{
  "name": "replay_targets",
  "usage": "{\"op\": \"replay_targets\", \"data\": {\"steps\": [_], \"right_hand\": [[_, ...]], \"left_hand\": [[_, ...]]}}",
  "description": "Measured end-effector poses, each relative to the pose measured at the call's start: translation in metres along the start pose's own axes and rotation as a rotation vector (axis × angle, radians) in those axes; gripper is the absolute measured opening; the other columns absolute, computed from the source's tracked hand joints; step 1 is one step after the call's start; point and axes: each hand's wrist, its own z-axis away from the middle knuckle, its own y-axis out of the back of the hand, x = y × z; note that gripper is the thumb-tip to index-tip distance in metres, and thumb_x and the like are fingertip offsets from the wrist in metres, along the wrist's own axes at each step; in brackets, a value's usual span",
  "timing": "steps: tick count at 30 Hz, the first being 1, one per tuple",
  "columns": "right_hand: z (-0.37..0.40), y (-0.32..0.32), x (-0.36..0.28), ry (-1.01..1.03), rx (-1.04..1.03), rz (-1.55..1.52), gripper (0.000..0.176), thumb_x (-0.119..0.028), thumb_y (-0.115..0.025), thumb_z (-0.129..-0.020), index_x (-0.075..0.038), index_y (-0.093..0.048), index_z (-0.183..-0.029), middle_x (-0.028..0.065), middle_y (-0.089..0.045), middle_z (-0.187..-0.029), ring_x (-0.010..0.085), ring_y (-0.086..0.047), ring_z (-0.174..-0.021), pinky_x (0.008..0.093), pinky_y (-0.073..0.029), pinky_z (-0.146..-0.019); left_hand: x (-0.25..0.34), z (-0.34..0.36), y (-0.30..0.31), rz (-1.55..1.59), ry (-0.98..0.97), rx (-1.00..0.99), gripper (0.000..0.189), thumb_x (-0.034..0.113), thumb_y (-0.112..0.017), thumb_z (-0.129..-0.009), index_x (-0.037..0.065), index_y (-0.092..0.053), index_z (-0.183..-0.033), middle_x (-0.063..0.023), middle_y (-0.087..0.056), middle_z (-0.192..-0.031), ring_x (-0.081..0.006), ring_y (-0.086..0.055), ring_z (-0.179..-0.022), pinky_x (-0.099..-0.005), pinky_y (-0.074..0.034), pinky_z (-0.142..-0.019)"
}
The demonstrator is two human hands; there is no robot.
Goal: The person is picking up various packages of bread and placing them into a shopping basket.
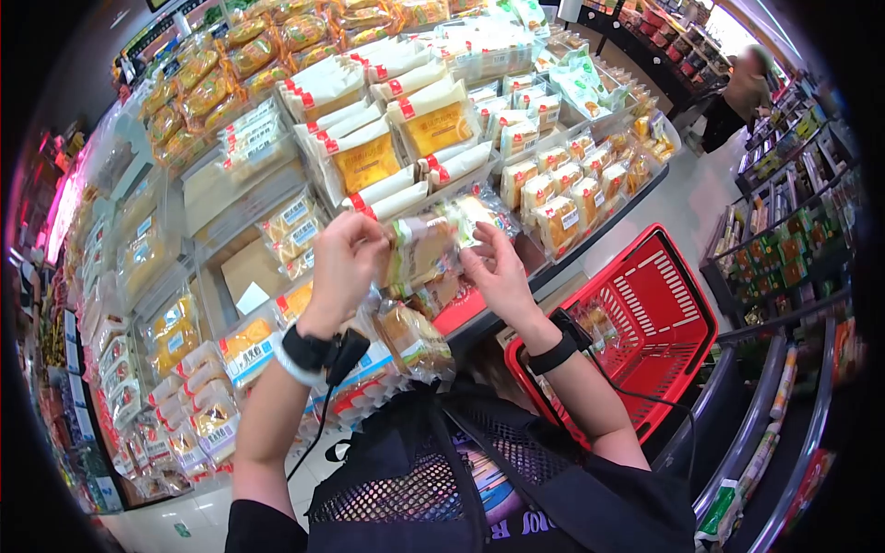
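Observation:
A clear plastic package of sliced bread (424, 251) with green print is held up over the display between both hands. My left hand (343, 263) pinches its left edge with bent fingers. At the package's right edge, my right hand (501, 275) grips with thumb and fingers. Just below it lies another bagged loaf (410, 334) at the front of the display. Behind the hands stand rows of white-and-red bread packs (364, 161). To the right are several small packaged sandwich breads (558, 214).
A red shopping basket (659, 304) with a packaged item inside stands to my right. Orange-wrapped breads (253, 55) fill the far end. Cardboard-bottomed trays (241, 195) lie to the left. Shelves (784, 240) line the right, where another person (737, 97) is in the aisle.

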Motion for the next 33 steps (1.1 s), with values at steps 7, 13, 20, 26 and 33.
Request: {"op": "replay_targets", "data": {"steps": [7, 13, 20, 26, 33], "right_hand": [[0.017, 0.018, -0.023, 0.253, 0.057, -0.439, 0.020, -0.001, -0.052, -0.092, 0.002, -0.061, -0.109, 0.0082, -0.062, -0.107, 0.0123, -0.057, -0.096, 0.0262, -0.044, -0.087], [0.041, 0.010, -0.041, 0.293, 0.203, -0.650, 0.020, -0.001, -0.051, -0.092, 0.003, -0.061, -0.109, 0.0089, -0.061, -0.105, 0.0121, -0.057, -0.093, 0.0243, -0.045, -0.081], [0.051, 0.018, -0.056, 0.476, 0.220, -0.722, 0.021, -0.011, -0.044, -0.096, 0.001, -0.057, -0.107, 0.0141, -0.055, -0.111, 0.0281, -0.058, -0.103, 0.0521, -0.044, -0.096], [0.054, 0.019, -0.052, 0.560, 0.218, -0.809, 0.017, -0.005, -0.052, -0.092, 0.003, -0.059, -0.106, 0.0154, -0.057, -0.111, 0.0276, -0.058, -0.104, 0.0469, -0.042, -0.099], [0.056, 0.024, -0.053, 0.579, 0.221, -0.761, 0.015, -0.006, -0.052, -0.092, 0.001, -0.059, -0.104, 0.0154, -0.057, -0.109, 0.0267, -0.058, -0.105, 0.0504, -0.040, -0.102]], "left_hand": [[0.049, 0.032, 0.015, 0.283, -0.133, 0.003, 0.017, -0.017, -0.057, -0.076, -0.003, -0.053, -0.083, -0.0124, -0.058, -0.099, -0.0260, -0.061, -0.103, -0.0311, -0.052, -0.082], [0.064, 0.052, 0.013, 0.618, 0.052, 0.036, 0.028, -0.018, -0.058, -0.076, 0.000, -0.050, -0.096, -0.0116, -0.056, -0.104, -0.0269, -0.058, -0.108, -0.0328, -0.053, -0.087], [0.067, 0.055, 0.018, 0.718, 0.013, -0.047, 0.030, -0.017, -0.066, -0.072, -0.002, -0.053, -0.094, -0.0123, -0.051, -0.111, -0.0275, -0.055, -0.113, -0.0356, -0.054, -0.091], [0.063, 0.060, 0.015, 0.696, -0.070, -0.025, 0.020, -0.013, -0.067, -0.073, -0.002, -0.058, -0.087, -0.0127, -0.054, -0.107, -0.0255, -0.059, -0.105, -0.0334, -0.054, -0.088], [0.064, 0.063, 0.015, 0.606, -0.089, -0.038, 0.012, -0.010, -0.064, -0.077, 0.000, -0.060, -0.084, -0.0129, -0.058, -0.101, -0.0238, -0.061, -0.100, -0.0329, -0.054, -0.085]]}}
